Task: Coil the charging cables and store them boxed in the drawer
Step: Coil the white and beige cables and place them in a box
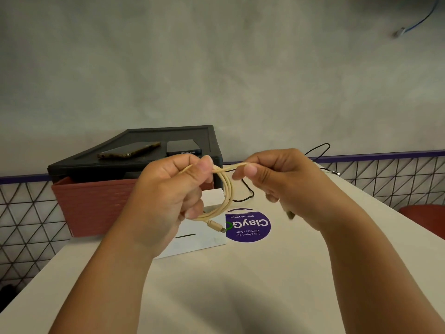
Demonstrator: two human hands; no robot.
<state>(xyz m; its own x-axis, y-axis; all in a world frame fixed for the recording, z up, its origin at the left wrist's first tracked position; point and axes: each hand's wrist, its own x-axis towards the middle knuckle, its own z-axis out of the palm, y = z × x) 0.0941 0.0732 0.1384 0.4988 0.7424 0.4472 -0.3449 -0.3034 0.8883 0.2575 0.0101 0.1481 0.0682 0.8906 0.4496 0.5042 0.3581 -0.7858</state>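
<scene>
A cream charging cable [226, 189] hangs in a loose coil between my hands above the table. My left hand [168, 189] grips the coil, and one plug end dangles below it. My right hand [284, 182] pinches the cable's other stretch between thumb and forefinger. A black cable [248, 191] lies loose on the white table [240, 285] behind my hands. A white box [199, 237] sits on the table under my left hand. The black drawer unit [168, 141] stands at the back left, its red drawer [96, 206] pulled open.
Two phones [128, 150] lie on top of the drawer unit. A purple round sticker [248, 227] is stuck on the table near the box. A mesh railing runs behind the table. A red stool [423, 218] stands at the right.
</scene>
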